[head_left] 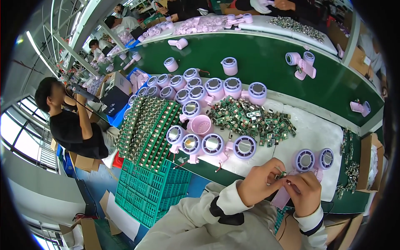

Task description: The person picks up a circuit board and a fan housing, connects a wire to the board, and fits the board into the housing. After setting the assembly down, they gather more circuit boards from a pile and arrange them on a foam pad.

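A small green circuit board point(282, 175) is pinched between the thumb and fingers of my left hand point(260, 182). Close against it, my right hand point(306, 191) has its fingers pressed together on a tiny part with a reddish tip, too small to name. Under both hands shows a flat pink handle point(281, 198); what it joins is hidden. Just beyond my right hand stand two lilac-and-pink round fan heads point(304, 160) with mirror-like discs on top. Ahead of my left hand lies a heap of small green circuit boards point(254, 118) on a white foam sheet point(310, 125).
Several more fan heads point(212, 143) and a pink cup point(201, 125) crowd the left side. Circuit board panels point(150, 129) are stacked over a green crate point(141, 196). Beyond runs a green conveyor point(258, 58). A cardboard box point(368, 162) stands right; a co-worker point(71, 125) is at left.
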`<state>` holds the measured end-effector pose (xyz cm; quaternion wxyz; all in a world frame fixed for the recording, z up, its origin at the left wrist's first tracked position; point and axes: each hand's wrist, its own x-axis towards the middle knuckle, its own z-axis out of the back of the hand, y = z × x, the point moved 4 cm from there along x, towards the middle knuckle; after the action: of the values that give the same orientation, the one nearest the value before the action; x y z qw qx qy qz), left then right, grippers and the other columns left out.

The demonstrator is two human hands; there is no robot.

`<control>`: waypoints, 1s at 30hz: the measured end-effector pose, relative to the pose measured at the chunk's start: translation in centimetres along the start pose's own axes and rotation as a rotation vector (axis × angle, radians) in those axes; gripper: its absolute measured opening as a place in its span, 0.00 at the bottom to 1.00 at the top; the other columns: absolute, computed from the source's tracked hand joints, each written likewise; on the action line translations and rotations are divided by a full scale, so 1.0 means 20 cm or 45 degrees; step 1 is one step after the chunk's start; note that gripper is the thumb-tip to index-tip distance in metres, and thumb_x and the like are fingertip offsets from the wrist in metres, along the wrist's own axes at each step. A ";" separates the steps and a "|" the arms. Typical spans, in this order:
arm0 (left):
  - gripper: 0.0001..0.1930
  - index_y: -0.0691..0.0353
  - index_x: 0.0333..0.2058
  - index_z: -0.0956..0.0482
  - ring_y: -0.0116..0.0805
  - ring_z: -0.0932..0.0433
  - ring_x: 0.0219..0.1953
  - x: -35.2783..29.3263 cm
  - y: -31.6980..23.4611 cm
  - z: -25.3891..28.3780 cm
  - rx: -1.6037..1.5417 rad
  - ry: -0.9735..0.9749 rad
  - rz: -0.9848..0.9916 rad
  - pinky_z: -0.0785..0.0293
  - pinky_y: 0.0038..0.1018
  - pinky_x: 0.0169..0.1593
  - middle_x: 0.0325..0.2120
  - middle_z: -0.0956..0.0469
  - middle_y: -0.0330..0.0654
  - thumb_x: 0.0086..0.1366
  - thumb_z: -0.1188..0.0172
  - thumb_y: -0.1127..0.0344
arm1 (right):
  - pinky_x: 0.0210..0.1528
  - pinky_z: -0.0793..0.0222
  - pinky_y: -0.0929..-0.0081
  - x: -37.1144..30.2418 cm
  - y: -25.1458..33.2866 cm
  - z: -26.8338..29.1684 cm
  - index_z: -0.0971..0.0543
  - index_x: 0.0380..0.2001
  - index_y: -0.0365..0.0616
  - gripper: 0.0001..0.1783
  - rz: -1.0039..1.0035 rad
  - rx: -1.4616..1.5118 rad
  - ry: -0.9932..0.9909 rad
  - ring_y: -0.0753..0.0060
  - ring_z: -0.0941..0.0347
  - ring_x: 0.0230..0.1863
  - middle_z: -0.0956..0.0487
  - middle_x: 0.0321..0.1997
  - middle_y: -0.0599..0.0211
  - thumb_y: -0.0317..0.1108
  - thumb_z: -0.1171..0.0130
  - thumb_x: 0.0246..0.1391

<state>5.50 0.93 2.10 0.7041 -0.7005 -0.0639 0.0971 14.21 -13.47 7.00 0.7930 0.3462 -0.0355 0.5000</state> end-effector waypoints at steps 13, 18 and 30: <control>0.16 0.65 0.51 0.29 0.32 0.15 0.38 0.00 -0.02 -0.05 0.198 -0.102 -0.198 0.18 0.27 0.41 0.38 0.17 0.46 0.67 0.37 0.78 | 0.35 0.29 0.61 0.00 -0.01 0.03 0.16 0.38 0.41 0.14 -0.005 -0.028 0.138 0.56 0.26 0.31 0.24 0.30 0.63 0.25 0.28 0.45; 0.15 0.64 0.50 0.25 0.38 0.14 0.36 -0.07 0.02 -0.13 0.458 -0.459 -0.600 0.18 0.28 0.38 0.39 0.17 0.48 0.66 0.34 0.76 | 0.34 0.28 0.60 -0.03 -0.02 0.02 0.16 0.38 0.41 0.13 -0.028 -0.104 0.150 0.54 0.26 0.31 0.25 0.30 0.62 0.25 0.29 0.45; 0.15 0.69 0.54 0.24 0.31 0.15 0.43 -0.06 0.00 0.02 -0.128 -0.346 -0.206 0.20 0.26 0.49 0.45 0.15 0.46 0.70 0.38 0.79 | 0.29 0.31 0.70 0.03 -0.08 -0.02 0.17 0.35 0.41 0.09 -0.108 0.250 -0.015 0.66 0.28 0.25 0.26 0.27 0.64 0.22 0.31 0.48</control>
<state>4.17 1.00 2.09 0.6587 -0.7077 -0.2195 0.1305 15.65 -13.19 6.15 0.7755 0.4264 0.0235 0.4650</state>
